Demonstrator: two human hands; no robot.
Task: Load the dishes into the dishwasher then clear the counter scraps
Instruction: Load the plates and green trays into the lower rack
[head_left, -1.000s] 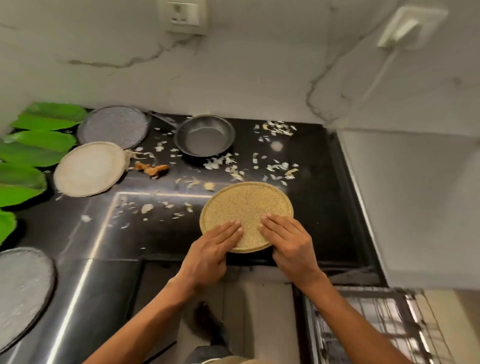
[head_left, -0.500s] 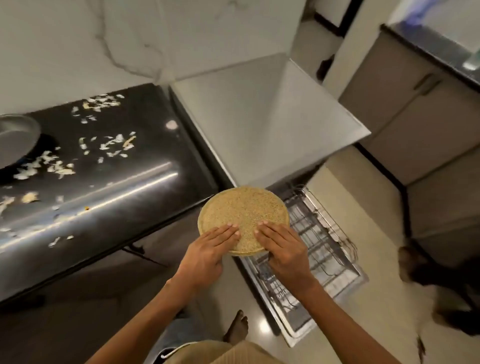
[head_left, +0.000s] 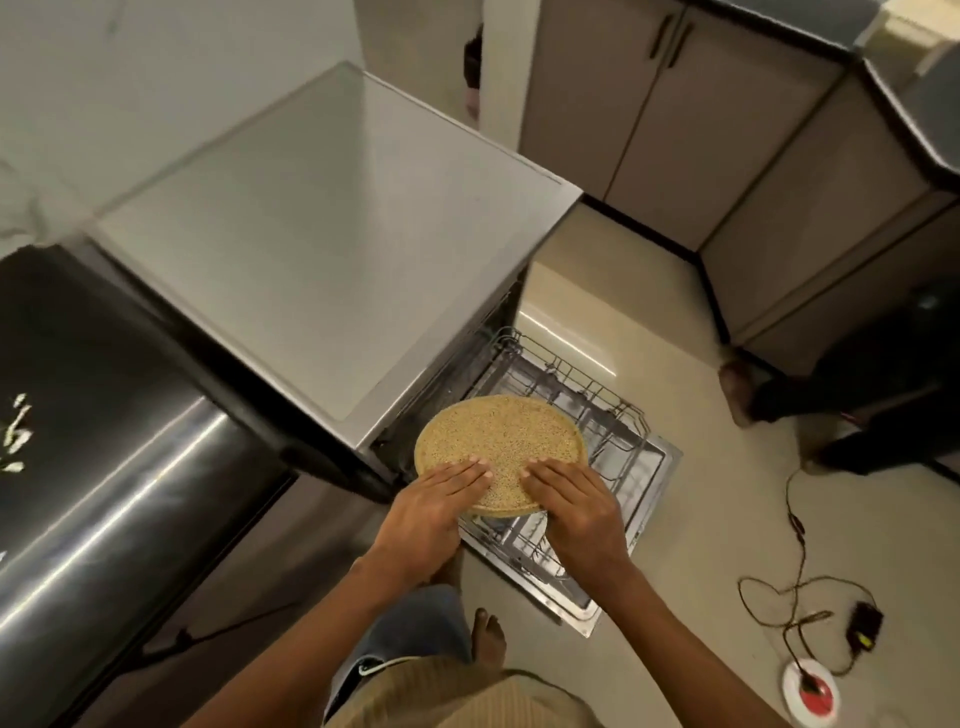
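So we've got 1 round speckled tan plate (head_left: 498, 441) in the air, held flat by both hands, right over the pulled-out lower rack (head_left: 582, 415) of the dishwasher (head_left: 322, 234). Left hand (head_left: 431, 514) is on the plate's near-left edge w/ its fingers lying straight across the top; right hand (head_left: 576, 509) mirrors it on the near-right edge, fingers also straight on top. Thumbs are under the rim, out of sight, so we can't tell how firm the pinch is, but the plate is carried between the 2 hands.

Rack count: 1 wire rack, sitting on the dropped-open door (head_left: 649, 483), no dishes visible in it. The plate covers part of the rack's left side.

To the left, 1 dark glossy counter (head_left: 104, 467) w/ a few pale scraps (head_left: 13, 441) at the frame's edge, too few in view to count properly.

Elsewhere: 1 bare foot (head_left: 488, 636) of ours on the beige floor (head_left: 701, 545), just near the door's corner. At right, 1 cable (head_left: 795, 571) snakes across the floor to a small black box (head_left: 865, 626), and 1 white-and-red round item (head_left: 810, 693) lies near it. A 2nd person's legs (head_left: 841, 410) stand at far right by the grey cabinets (head_left: 675, 130).
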